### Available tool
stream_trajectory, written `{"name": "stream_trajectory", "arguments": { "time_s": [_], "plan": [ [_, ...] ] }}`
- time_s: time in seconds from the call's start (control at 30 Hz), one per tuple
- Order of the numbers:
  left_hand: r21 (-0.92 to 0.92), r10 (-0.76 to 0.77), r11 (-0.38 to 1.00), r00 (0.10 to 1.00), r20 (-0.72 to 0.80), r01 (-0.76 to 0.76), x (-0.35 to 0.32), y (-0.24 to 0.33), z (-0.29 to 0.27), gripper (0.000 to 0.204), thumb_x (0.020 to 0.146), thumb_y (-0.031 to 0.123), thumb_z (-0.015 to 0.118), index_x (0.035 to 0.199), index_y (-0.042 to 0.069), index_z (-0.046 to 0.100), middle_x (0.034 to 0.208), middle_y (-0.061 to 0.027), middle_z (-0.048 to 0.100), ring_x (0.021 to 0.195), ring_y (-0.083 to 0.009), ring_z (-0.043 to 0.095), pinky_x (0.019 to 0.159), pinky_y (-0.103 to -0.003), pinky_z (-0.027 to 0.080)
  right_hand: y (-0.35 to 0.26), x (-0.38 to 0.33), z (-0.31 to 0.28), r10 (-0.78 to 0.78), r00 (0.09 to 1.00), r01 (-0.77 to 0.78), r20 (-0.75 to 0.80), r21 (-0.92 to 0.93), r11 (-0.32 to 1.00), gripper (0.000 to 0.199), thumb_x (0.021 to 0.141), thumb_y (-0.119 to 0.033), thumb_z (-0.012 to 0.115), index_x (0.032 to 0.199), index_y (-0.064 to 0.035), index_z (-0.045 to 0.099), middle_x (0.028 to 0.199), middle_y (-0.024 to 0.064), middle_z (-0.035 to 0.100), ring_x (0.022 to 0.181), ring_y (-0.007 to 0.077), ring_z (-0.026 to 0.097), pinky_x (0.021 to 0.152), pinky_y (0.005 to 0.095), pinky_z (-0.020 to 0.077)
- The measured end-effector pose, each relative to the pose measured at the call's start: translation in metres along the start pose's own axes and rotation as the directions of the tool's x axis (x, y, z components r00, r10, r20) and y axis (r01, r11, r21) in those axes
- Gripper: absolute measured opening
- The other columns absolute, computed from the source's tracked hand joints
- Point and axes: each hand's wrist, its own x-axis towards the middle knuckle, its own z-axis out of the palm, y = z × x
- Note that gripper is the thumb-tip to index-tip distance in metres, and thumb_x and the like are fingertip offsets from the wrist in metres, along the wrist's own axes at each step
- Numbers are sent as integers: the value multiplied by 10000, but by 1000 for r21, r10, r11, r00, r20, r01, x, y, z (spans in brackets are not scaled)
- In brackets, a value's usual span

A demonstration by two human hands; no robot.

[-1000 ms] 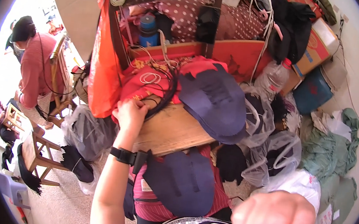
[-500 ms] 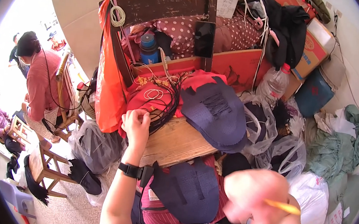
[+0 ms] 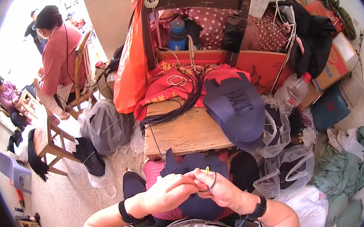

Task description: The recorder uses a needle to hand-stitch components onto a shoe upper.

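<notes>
Close together over my lap, my left hand (image 3: 167, 194) and my right hand (image 3: 223, 190) meet at the fingertips. The left fingers pinch a black cord (image 3: 156, 141), which runs up to a bundle of black cords (image 3: 188, 103) on the wooden bench. A dark loop of cord curves around the right fingertips. My right hand is closed on a slim yellow tool (image 3: 207, 170); only its tip shows. Beneath both hands a navy shoe upper (image 3: 195, 160) lies over striped pink cloth on my lap. More navy uppers (image 3: 235, 110) are stacked on the bench, the top one laced.
The wooden bench (image 3: 184, 133) has red cloth (image 3: 147, 106) at its back. An orange bag (image 3: 132, 65) hangs left of it. Behind stands a blue bottle (image 3: 177, 36). Plastic bags (image 3: 288, 167) crowd the right side. Stools and other people are at the left.
My left hand has come down from the cord bundle to my lap, drawing one black cord. My right hand has moved left to meet it. The view has shifted.
</notes>
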Motion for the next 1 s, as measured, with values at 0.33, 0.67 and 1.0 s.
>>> {"name": "stream_trajectory", "arguments": {
  "time_s": [0.33,0.67,1.0],
  "plan": [
    [-246,-410,895,903,-131,371,-50,11,35,200,849,-70,722,1018,28,682,967,-76,671,809,-182,651,645,-287,503,5,-9,-18,-59,994,29,90,305,952,519,864,-15,470,1373,54,545,677,-17,415,532,65,362,529,224,330],
    [-354,-423,841,905,39,409,-57,5,34,147,923,4,696,1069,21,701,956,-83,663,810,-191,649,696,-313,520,-7,-41,-15,-117,993,116,8,99,988,336,1081,-278,492,1090,24,639,647,-55,377,556,61,329,537,237,284],
    [-672,-247,577,884,398,463,-51,16,14,335,1114,217,479,1279,-17,653,906,-57,633,856,-148,630,834,-306,520,-61,69,6,-337,922,259,-190,-345,902,350,1084,-371,531,1109,-36,630,676,-95,363,550,25,323,494,208,271]
  ]
}}
